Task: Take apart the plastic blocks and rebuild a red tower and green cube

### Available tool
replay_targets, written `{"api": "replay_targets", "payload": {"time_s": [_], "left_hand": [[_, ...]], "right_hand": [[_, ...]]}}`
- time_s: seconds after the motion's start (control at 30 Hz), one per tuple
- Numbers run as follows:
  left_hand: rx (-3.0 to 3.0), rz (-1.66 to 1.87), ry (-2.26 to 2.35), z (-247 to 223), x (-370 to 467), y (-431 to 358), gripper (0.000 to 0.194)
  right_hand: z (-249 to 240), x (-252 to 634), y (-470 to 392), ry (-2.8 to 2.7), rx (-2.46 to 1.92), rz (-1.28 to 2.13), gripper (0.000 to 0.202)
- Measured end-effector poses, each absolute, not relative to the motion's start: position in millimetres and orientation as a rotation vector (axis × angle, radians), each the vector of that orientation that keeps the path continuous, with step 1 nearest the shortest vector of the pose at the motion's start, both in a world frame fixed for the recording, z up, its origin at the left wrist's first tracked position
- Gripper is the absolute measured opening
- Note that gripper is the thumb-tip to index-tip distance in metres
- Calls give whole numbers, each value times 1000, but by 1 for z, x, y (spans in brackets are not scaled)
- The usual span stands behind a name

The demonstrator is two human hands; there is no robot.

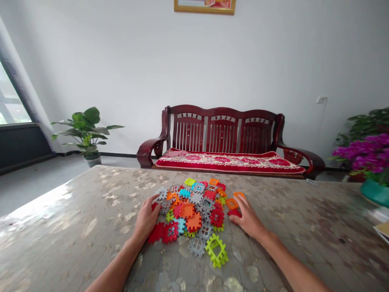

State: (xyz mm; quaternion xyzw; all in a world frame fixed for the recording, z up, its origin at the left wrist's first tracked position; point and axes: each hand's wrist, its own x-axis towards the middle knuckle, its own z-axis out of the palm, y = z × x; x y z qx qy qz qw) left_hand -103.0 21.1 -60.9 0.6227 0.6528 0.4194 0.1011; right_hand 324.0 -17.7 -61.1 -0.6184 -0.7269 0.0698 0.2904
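A heap of colourful interlocking plastic tiles (197, 198) with notched edges lies on the table between my two hands. My left hand (148, 215) rests at the heap's left edge, fingers apart, by a grey tile (161, 193) and a red tile (156, 233). On the opposite side, my right hand (248, 219) is spread with its thumb at a red tile (234, 212) and its fingertips over an orange tile (239, 195). Neither hand grips a tile. Closest to me are a lime-green tile (216, 250) with a large opening and a grey window tile (197, 245).
The heap sits on a table (91, 243) with a patterned grey-brown cover. Beyond its far edge stands a dark red wooden bench (223, 134) with a red floral cushion (231, 161). At right is a teal pot (375, 192) with purple flowers; a potted plant (88, 129) stands back left.
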Motion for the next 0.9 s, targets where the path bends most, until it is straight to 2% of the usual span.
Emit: {"api": "replay_targets", "payload": {"time_s": [0.07,0.13,0.23,0.43,0.73,0.9], "left_hand": [[1830,1234,1929,-61,-103,21,45],[1819,1221,1929,-60,-103,22,46],[1816,1219,1905,-60,-104,22,45],[1800,1256,1852,-60,-104,20,44],[1725,1286,1787,-61,-106,22,48],[1716,1280,1793,-60,-106,22,49]], "right_hand": [[-66,323,-1,-1841,-1678,74,59],[-69,324,8,-1727,-1818,-18,53],[-71,324,12,-1709,-1944,-42,49],[-60,319,20,-1790,-1816,55,47],[-47,305,96,-1785,-1938,95,43],[-52,293,110,-1741,-1988,165,32]]}}
